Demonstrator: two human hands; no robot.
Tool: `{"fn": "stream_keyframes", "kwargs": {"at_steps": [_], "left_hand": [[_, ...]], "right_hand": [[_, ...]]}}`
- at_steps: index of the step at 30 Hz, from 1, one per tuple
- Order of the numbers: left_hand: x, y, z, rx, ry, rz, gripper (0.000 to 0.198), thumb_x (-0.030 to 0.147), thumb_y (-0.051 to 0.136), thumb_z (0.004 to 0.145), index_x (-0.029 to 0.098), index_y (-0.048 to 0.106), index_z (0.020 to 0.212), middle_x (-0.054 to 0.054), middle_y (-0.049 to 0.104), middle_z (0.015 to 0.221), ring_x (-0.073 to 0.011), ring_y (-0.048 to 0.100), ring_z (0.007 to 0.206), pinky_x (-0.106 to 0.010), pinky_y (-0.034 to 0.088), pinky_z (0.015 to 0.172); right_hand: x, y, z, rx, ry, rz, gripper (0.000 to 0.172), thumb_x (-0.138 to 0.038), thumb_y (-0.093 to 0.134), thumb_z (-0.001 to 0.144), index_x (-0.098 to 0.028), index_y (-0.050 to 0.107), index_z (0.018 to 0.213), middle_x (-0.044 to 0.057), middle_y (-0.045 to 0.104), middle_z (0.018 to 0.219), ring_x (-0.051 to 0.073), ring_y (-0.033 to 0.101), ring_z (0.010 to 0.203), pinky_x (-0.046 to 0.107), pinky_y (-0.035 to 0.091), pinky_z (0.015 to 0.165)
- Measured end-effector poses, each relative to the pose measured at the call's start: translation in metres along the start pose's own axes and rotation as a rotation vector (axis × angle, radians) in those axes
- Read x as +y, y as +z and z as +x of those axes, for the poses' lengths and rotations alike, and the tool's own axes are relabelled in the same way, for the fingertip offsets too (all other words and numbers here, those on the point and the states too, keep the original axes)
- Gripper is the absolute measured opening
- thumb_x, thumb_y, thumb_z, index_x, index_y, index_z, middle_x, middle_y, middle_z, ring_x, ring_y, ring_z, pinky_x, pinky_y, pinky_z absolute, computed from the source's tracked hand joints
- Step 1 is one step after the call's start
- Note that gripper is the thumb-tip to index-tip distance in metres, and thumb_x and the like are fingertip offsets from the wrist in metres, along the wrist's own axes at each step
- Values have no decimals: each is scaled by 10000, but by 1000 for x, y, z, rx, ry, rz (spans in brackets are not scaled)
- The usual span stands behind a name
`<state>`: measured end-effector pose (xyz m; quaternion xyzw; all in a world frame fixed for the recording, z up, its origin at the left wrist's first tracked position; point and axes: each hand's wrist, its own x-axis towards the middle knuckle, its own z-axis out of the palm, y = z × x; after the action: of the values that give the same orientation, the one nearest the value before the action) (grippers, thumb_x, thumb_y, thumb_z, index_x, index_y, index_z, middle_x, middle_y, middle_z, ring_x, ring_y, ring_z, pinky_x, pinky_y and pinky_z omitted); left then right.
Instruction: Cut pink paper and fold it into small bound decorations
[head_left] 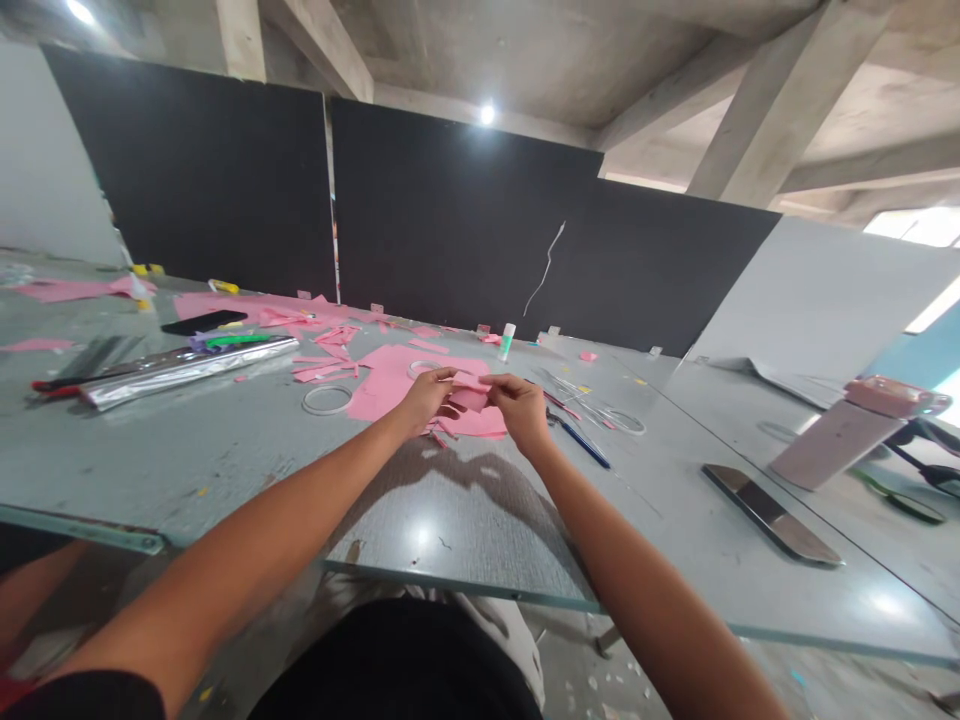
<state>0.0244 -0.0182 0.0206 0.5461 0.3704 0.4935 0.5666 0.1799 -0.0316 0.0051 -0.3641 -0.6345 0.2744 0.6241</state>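
Observation:
Between my two hands, a small piece of pink paper (470, 396) is held up over the table. My left hand (433, 398) pinches its left edge between thumb and fingers. At the opposite edge, the fingers of my right hand (519, 402) are closed on the same piece. Below lies a larger pink paper sheet (382, 375), partly hidden by my hands. Pink scraps lie under my left hand. Pliers with blue handles (581, 440) rest just right of my right hand. A glue stick (507, 342) stands upright behind the hands.
Wire rings (327, 400) and loose wires (592, 395) lie on the grey table (247, 470). To the left are a foil roll (191, 372), a black phone (204, 322) and pink scraps (334, 345). On the right are another phone (772, 512) and a pink bottle (825, 440). A black partition (465, 220) stands behind.

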Motion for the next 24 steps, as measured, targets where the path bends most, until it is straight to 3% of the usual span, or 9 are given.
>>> {"fn": "stream_keyframes", "kwargs": {"at_steps": [4,7,9,12,16,20,24], "left_hand": [[4,-2,-2,-56,-86,-175,177,327,583,777,162,604,837,-18,613,624,-135,595,487,-247,478,461],[4,-2,-3,-91,-103,-179,244,380,624,761,138,590,764,-32,614,631,-124,582,486,-236,481,463],[3,0,-3,-98,-72,-129,238,342,692,711,134,584,754,-26,607,619,-113,574,484,-214,469,457],[2,1,-3,-81,-35,-91,262,365,699,702,145,579,775,-21,599,622,-117,572,481,-218,463,445],[1,-1,-4,-128,11,-44,343,460,615,748,175,593,936,-35,622,720,-148,611,548,-247,484,456],[0,-5,-4,-216,77,37,369,350,684,679,203,574,999,-17,609,781,-158,630,589,-267,508,488],[2,-4,-5,-196,109,31,326,234,671,648,190,585,960,3,583,755,-147,623,568,-298,530,523]], "right_hand": [[-4,-6,-1,-61,-211,-230,198,-176,510,675,-201,706,671,25,617,746,113,557,610,264,464,601],[-7,-7,-1,-82,-258,-294,204,-160,497,673,-202,695,653,21,606,746,102,530,608,250,450,594],[-7,-4,-1,-85,-206,-248,188,-165,506,664,-200,685,710,11,608,748,106,548,631,247,465,602],[-3,3,0,-40,21,-48,229,-210,546,653,-187,642,859,-29,582,652,107,565,569,261,502,576],[1,6,1,-11,300,166,182,-262,621,615,-160,608,765,-41,561,545,99,541,458,271,520,517],[-1,2,1,18,325,234,166,-242,633,590,-168,598,734,-56,541,510,85,521,431,255,519,493],[-1,1,0,-4,285,290,179,-242,590,591,-183,612,758,-66,553,550,72,520,454,262,533,535]]}}
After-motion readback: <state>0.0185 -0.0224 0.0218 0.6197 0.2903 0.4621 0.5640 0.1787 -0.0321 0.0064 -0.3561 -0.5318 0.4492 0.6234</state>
